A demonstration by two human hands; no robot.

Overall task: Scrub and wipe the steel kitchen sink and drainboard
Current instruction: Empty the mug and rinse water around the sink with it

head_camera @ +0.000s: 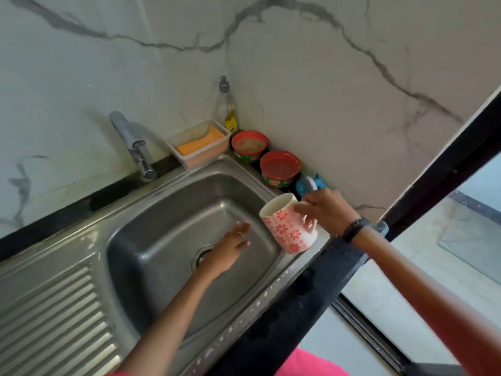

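Pink clothing (306, 362) at bottom edge; left hand (227, 246) flat, fingers straight, in the steel sink (151, 213) basin over the drain. Right hand (325, 210) holds a floral mug (288, 226) tilted over basin's rim. Looks like rinsing only: sponge (200, 143) untouched in its tray, drainboard (51, 305) & scrubbing prob. still to do.

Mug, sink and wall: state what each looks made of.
Mug: glazed ceramic by its look, glossy white with red flowers, thick rim.
Sink: brushed stainless steel, grey with soft reflections.
Wall: marble or marble-look tile, white with grey veins; which one cannot be told.

Bottle (227, 109): back corner of the worktop.
Tubs (249, 146) (279, 168): two, red-lidded, along the right edge.
Tap (132, 143): back edge.
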